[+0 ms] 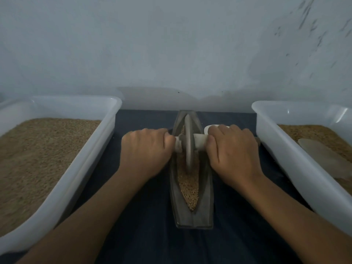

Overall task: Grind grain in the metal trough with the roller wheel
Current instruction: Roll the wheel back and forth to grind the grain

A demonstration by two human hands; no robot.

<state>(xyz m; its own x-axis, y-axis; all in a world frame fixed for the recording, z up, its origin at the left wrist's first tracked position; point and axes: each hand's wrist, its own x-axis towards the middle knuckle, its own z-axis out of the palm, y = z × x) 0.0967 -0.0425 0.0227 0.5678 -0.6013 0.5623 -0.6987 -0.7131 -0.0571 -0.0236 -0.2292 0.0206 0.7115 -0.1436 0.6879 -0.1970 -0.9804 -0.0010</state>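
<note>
1 head-worn wide-angle view, facing forward and down, close over trough (191,216), wall behind.

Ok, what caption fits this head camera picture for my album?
Both hands, left and right, grip the roller wheel over grain in the metal trough.

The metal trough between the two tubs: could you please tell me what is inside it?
Inside the metal trough lies tan grain, heaped toward the near end, with the roller wheel standing upright in it. The wheel covers the grain directly beneath it, and the far end is mostly hidden.
</note>
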